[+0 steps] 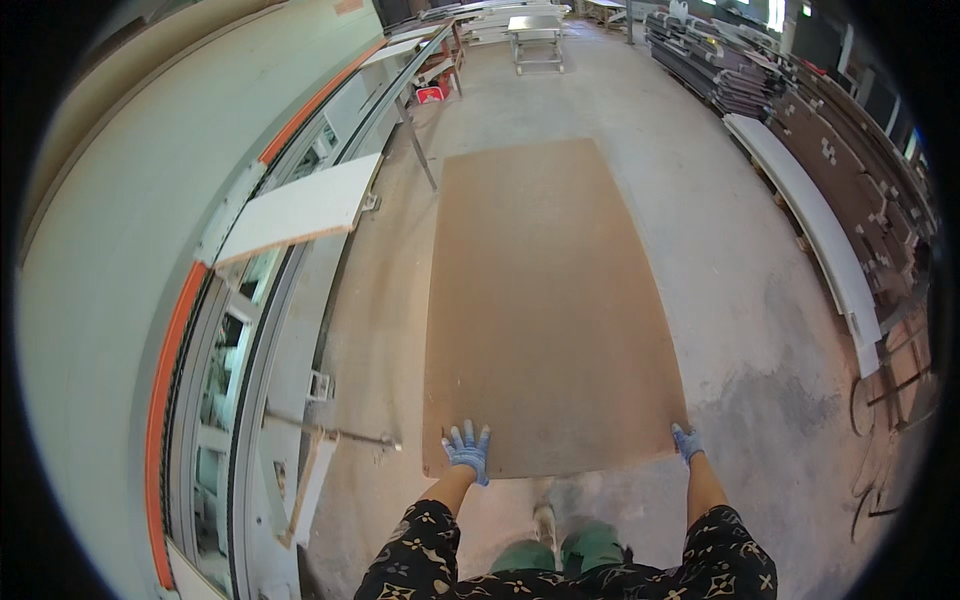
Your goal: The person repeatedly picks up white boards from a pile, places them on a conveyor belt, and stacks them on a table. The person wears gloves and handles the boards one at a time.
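In front of me a large brown rectangular board (540,300) stretches away lengthwise, its near edge close to my body. My left hand (468,455), in a blue-grey glove, rests on top of the board by the near left corner with the fingers spread. At the near right corner, my right hand (686,441), gloved the same way, grips the board's side edge; its thumb side is partly hidden. What carries the board from below cannot be seen.
Along the left runs a long machine with an orange-edged rail (180,400); a white panel (300,212) juts from it. Stacked dark panels (840,170) and a long white board (800,205) line the right. A wheeled cart (537,45) stands far ahead on the concrete floor (720,250).
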Action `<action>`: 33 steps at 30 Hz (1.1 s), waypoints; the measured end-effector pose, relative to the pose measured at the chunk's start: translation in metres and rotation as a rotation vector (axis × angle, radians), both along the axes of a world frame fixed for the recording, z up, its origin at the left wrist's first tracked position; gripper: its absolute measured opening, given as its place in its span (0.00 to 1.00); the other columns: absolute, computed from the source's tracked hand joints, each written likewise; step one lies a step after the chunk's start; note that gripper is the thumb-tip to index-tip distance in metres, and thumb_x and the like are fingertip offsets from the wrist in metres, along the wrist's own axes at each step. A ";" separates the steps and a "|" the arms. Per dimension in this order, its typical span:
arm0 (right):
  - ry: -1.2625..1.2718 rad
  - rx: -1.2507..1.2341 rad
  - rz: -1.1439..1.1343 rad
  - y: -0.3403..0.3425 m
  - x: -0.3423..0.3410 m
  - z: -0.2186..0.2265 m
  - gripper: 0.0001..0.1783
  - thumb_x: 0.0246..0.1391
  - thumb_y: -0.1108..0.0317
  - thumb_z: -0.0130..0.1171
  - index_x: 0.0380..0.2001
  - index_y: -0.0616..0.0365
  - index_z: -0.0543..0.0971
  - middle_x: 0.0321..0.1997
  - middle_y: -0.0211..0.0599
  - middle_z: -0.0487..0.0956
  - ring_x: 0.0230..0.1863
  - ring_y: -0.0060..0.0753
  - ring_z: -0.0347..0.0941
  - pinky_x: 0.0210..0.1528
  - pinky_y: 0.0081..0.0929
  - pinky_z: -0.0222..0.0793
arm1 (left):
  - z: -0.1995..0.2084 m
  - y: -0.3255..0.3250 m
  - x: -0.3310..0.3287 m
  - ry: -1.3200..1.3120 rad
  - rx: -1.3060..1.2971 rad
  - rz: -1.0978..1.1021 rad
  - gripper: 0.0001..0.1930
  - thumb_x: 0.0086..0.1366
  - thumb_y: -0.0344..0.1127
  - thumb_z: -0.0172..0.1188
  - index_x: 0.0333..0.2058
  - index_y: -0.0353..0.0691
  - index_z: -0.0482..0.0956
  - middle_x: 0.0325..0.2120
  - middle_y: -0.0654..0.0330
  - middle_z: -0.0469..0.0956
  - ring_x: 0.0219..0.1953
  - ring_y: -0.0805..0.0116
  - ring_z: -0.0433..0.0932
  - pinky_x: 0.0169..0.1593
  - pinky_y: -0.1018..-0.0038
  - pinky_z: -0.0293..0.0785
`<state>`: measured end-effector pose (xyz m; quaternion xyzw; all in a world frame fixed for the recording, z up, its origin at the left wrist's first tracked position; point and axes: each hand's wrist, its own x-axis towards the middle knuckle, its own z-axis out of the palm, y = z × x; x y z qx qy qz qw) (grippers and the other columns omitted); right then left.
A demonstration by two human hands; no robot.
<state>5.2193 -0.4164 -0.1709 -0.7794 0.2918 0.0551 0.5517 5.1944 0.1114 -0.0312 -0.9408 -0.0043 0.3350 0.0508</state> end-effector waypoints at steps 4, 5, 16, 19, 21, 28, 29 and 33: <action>0.037 0.042 0.027 0.031 0.165 -0.002 0.22 0.46 0.51 0.64 0.37 0.57 0.75 0.22 0.29 0.73 0.19 0.25 0.66 0.18 0.28 0.63 | 0.002 0.024 0.155 0.031 0.019 0.048 0.65 0.35 0.49 0.73 0.66 0.56 0.32 0.66 0.47 0.27 0.66 0.36 0.28 0.62 0.37 0.31; 0.015 0.063 0.060 0.039 0.207 0.007 0.24 0.45 0.49 0.64 0.38 0.55 0.74 0.23 0.27 0.73 0.20 0.24 0.65 0.18 0.28 0.62 | 0.004 0.030 0.195 0.012 0.016 0.049 0.65 0.35 0.48 0.73 0.66 0.56 0.32 0.66 0.47 0.28 0.66 0.36 0.28 0.62 0.38 0.31; 0.148 0.049 0.097 0.112 0.662 0.060 0.27 0.45 0.48 0.65 0.39 0.59 0.75 0.27 0.29 0.76 0.22 0.21 0.67 0.21 0.24 0.63 | 0.026 0.094 0.640 0.063 0.026 0.086 0.66 0.35 0.47 0.74 0.66 0.54 0.32 0.66 0.46 0.27 0.67 0.37 0.28 0.63 0.40 0.33; 0.243 0.010 0.183 0.098 0.777 0.031 0.40 0.42 0.36 0.61 0.55 0.46 0.68 0.44 0.32 0.75 0.44 0.35 0.70 0.36 0.47 0.68 | 0.027 0.105 0.765 0.020 -0.010 0.051 0.66 0.35 0.47 0.74 0.66 0.53 0.32 0.66 0.45 0.28 0.66 0.36 0.28 0.63 0.39 0.33; 0.309 0.065 0.168 0.109 0.853 0.020 0.40 0.42 0.37 0.61 0.55 0.46 0.67 0.46 0.34 0.74 0.45 0.37 0.70 0.38 0.48 0.68 | 0.024 0.118 0.847 0.052 -0.012 0.049 0.66 0.35 0.49 0.73 0.66 0.52 0.32 0.66 0.44 0.29 0.66 0.35 0.28 0.63 0.38 0.32; 0.156 0.026 0.138 0.179 1.120 0.049 0.32 0.46 0.43 0.62 0.48 0.53 0.73 0.33 0.30 0.76 0.28 0.26 0.69 0.24 0.29 0.66 | 0.022 0.168 1.091 0.038 0.024 0.102 0.67 0.35 0.50 0.75 0.66 0.52 0.30 0.66 0.45 0.27 0.66 0.35 0.28 0.63 0.40 0.32; 0.202 0.006 0.184 0.181 1.158 0.041 0.34 0.45 0.40 0.61 0.49 0.50 0.71 0.36 0.31 0.77 0.31 0.28 0.70 0.26 0.32 0.68 | 0.024 0.177 1.128 0.045 0.021 0.096 0.67 0.35 0.50 0.74 0.66 0.53 0.30 0.66 0.45 0.27 0.66 0.35 0.27 0.63 0.40 0.31; -0.020 0.074 0.122 0.208 1.303 0.007 0.31 0.46 0.46 0.62 0.47 0.56 0.73 0.32 0.31 0.77 0.27 0.24 0.70 0.24 0.24 0.66 | 0.027 0.209 1.283 0.033 0.030 0.084 0.67 0.35 0.50 0.74 0.66 0.53 0.31 0.66 0.45 0.26 0.66 0.34 0.27 0.63 0.40 0.31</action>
